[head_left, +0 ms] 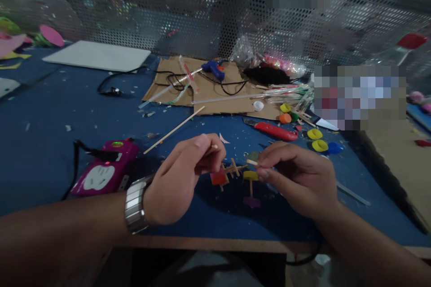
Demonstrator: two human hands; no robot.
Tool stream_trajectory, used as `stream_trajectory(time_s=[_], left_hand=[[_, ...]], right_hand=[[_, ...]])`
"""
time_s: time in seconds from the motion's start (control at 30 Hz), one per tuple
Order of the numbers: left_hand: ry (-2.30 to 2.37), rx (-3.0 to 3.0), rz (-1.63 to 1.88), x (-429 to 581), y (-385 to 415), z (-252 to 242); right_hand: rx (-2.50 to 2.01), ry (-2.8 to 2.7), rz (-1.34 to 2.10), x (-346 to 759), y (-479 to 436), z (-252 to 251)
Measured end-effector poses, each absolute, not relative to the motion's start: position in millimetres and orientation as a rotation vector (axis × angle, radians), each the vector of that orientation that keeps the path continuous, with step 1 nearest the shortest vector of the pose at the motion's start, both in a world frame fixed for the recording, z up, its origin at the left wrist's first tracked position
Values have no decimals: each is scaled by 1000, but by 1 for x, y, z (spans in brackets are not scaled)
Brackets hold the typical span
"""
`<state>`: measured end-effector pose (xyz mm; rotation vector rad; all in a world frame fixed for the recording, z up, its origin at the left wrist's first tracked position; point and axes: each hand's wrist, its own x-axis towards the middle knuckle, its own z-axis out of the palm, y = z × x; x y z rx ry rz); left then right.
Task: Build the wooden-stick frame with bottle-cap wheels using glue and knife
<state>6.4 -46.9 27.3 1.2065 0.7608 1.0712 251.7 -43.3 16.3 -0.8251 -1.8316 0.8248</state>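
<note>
My left hand (183, 179), with a metal watch (135, 206) on its wrist, is closed around a thin wooden stick (214, 147); only its tip shows. Opposite it, my right hand (299, 179) pinches a short wooden stick piece (252, 162) between thumb and fingers. Below and between both hands lies a small assembly of crossed sticks (233, 168) with an orange-red block (219, 176). Beside that, a yellow bottle cap (250, 175) and a purple piece (252, 202) are joined by a short stick. A longer wooden stick (174, 130) rests beyond my left hand.
A magenta power strip (126, 154) with a plugged cord lies left. At the back, a blue glue gun (213, 69) rests on cardboard (222, 103). A red utility knife (276, 131) and several bottle caps (314, 134) lie beyond my right hand. A white board (97, 55) is back left.
</note>
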Motion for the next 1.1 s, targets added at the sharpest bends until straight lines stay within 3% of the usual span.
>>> stream_trajectory(time_s=[1.1], left_hand=[[826,1465,1127,2,-52,29]], right_hand=[[-857,-1813,798,251,-44,17]])
